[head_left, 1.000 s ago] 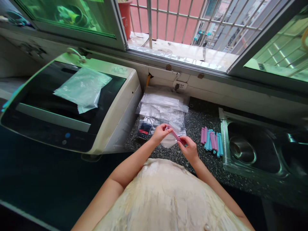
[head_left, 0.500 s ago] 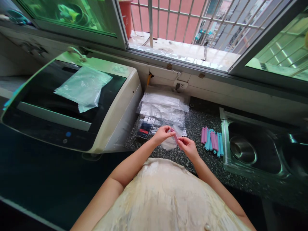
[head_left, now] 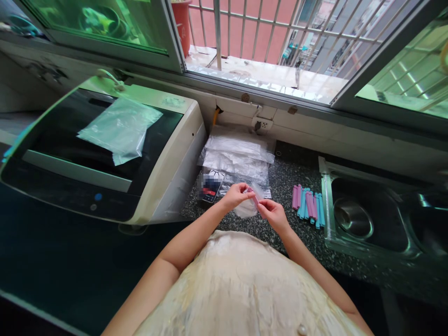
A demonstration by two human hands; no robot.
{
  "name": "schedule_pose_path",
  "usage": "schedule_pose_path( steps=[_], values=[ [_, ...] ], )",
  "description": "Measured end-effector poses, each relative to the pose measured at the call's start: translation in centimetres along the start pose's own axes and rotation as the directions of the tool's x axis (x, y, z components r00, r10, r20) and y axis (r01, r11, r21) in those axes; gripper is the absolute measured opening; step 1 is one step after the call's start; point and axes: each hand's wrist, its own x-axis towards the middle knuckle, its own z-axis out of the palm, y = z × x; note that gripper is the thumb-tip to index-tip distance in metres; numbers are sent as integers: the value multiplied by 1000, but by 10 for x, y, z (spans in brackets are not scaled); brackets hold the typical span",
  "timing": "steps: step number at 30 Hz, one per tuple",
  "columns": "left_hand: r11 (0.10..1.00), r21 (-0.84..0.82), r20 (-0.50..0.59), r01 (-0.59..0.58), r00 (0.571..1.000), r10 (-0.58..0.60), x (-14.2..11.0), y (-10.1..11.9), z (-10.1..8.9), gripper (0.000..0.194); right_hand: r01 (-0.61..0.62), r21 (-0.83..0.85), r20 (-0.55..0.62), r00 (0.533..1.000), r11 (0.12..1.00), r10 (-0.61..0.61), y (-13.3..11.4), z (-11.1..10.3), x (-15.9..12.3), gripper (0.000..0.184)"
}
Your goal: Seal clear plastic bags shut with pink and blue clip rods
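Between my hands is a pink bag clip [head_left: 255, 199], slanting down to the right. My left hand [head_left: 236, 195] pinches its upper end, and the fingers of my right hand [head_left: 274, 213] close round its lower end. A clear plastic bag [head_left: 245, 209] hangs at the clip and spreads out beneath my hands; whether the clip grips it I cannot tell. To the right of my right hand, several pink bag clips [head_left: 297, 197] and blue bag clips [head_left: 320, 210] lie in a loose row on the counter.
Clear plastic bags [head_left: 238, 149] are stacked on the speckled counter [head_left: 294, 161] behind my hands, with a phone [head_left: 211, 185] at their left. A steel sink [head_left: 325, 205] is at right. Another plastic bag [head_left: 119, 126] lies on the washing machine [head_left: 175, 163].
The view has shifted very slightly. My hands, the clip and the bag keep almost the same position.
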Motion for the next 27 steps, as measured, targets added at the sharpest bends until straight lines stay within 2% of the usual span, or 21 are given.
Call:
schedule_pose_path(
  steps=[27],
  values=[
    [999, 32, 3, -35, 999, 35, 4, -1, 3, 37, 33, -27, -22, 999, 999, -34, 3, -3, 2, 30]
  ],
)
